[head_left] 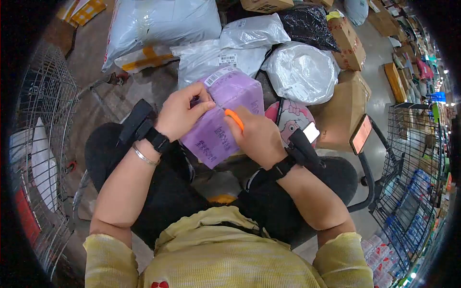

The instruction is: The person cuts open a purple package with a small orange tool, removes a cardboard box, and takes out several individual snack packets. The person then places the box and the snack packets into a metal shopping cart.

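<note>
A purple wrapped package (pixel 211 137) with dark printing and a white barcode label (pixel 222 76) is in front of me, above my lap. My left hand (pixel 185 111) pinches its wrapping at the upper left, thumb and fingers together near the label. In my right hand (pixel 257 139) is an orange tool (pixel 234 119), held against the middle of the package; its tip is hidden or too small to tell. A pink bag with a cartoon face (pixel 290 117) lies just right of the package.
White plastic parcels (pixel 254 31), a round bubble-wrapped parcel (pixel 303 72) and a black parcel (pixel 307 26) lie beyond the package. Cardboard boxes (pixel 343 113) stand at the right, near a phone (pixel 361 134). Wire carts (pixel 48 105) flank both sides.
</note>
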Available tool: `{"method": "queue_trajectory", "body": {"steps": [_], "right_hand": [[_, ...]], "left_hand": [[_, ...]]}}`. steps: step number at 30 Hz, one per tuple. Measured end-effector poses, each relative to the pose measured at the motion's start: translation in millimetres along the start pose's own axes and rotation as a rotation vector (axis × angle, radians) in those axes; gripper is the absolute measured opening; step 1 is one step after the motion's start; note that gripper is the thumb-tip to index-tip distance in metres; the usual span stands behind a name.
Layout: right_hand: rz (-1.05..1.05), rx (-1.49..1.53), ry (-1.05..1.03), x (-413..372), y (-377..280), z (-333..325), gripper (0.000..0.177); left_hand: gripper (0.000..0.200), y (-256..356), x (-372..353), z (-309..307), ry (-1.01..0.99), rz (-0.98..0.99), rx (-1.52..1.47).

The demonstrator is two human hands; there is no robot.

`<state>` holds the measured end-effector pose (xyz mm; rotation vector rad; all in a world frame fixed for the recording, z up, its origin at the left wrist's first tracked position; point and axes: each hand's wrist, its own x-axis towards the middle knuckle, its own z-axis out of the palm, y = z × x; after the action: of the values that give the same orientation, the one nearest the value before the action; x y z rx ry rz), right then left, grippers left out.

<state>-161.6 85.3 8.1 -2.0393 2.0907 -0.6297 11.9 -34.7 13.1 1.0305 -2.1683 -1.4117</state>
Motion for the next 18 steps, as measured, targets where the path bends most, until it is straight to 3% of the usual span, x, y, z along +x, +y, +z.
{"method": "queue_trajectory", "body": {"steps": [8, 18], "right_hand": [[0.014, -0.191, -0.012, -0.6, -13.2, 0.4, 0.023], [0.149, -0.060, -0.026, -11.3, -19.0, 18.8, 0.019]], "left_hand": [[0.018, -0.4, 0.7, -0.8, -0.014, -0.042, 0.011], [0.021, -15.7, 4.8, 2.8, 0.069, 0.044, -0.050]]}}
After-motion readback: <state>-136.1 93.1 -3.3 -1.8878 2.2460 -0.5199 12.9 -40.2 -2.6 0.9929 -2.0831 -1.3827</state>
